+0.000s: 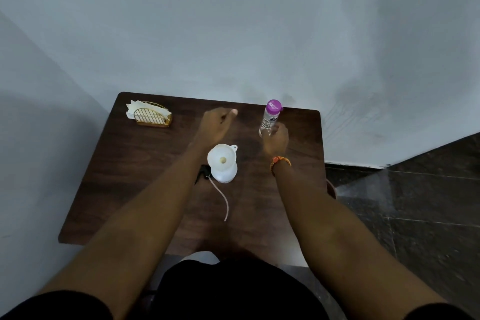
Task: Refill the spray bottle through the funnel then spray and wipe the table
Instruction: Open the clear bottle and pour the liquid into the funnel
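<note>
A dark wood-grain table (109, 189) fills the centre of the view, pushed against a pale grey wall (233, 21) at 12 o'clock. Dark stone floor tiles (415, 202) show at 3 o'clock.

Two bare forearms reach in from 6 o'clock over the tabletop. The left hand (217, 123) hovers above the table's far middle, loosely curled with one fingertip poking out toward 1 o'clock; it is blurred and holds nothing that can be seen. The right hand (276, 139), with an orange thread bracelet (280, 162) at the wrist, is at the base of a clear water bottle (270, 119) with a purple cap. Its fingers curl toward the lower part of the bottle, but blur hides whether they actually grip it.

At the table's 11 o'clock corner sits a gold wire napkin holder (153, 115) with white napkins (135, 108).

The white spray bottle (226, 173) stands near the table's centre, between the two forearms and nearer the viewer than both hands, touching neither. A white funnel (222, 157) sits in its neck. The black spray head (203, 171) lies on the table just beside the bottle at its 9 o'clock, partly hidden by the left forearm, and its thin dip tube (223, 200) trails toward 6 o'clock.
</note>
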A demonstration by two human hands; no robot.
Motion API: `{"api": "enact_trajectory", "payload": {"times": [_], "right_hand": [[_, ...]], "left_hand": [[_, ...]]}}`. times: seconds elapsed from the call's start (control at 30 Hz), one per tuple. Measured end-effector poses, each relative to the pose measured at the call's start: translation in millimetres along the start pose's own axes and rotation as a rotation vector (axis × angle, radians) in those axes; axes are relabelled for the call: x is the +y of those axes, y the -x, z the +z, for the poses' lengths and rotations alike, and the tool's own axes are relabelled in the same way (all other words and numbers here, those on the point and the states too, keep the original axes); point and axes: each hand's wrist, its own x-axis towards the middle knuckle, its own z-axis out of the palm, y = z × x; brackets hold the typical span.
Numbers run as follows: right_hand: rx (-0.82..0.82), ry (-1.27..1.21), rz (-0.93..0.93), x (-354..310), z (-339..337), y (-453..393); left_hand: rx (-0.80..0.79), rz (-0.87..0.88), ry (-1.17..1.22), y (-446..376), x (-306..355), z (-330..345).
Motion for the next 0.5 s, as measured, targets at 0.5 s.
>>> {"api": "enact_trajectory", "payload": {"times": [0.5], "right_hand": [[-0.171, 0.092, -0.127, -14.0, 6.7, -50.5]], "left_hand": [[-0.542, 0.139, -0.096, -99.5, 16.3, 75.9]]}}
